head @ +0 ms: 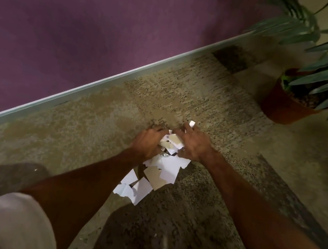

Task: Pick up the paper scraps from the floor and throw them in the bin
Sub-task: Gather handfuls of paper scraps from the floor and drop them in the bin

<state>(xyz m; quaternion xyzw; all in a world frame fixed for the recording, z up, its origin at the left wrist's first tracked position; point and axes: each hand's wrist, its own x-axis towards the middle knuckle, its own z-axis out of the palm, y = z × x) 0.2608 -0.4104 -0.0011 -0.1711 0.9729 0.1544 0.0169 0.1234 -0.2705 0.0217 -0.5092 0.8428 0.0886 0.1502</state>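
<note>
Both hands are curled round scraps [172, 144], the left hand [146, 145] and right hand [194, 146] pressing them together on the floor [98, 117], not far from its edge along the wall [67, 31]. Loose scraps trail toward the person. A pot [279, 106] stands off right.

A: Any writing here that can be read?
B: None. The paper scraps [169, 165] show white and tan faces; a few at the top of the heap carry small dark marks, too blurred to read.
A: And the plant pot [279, 109]?
B: Plain reddish-brown side, nothing legible.
</note>
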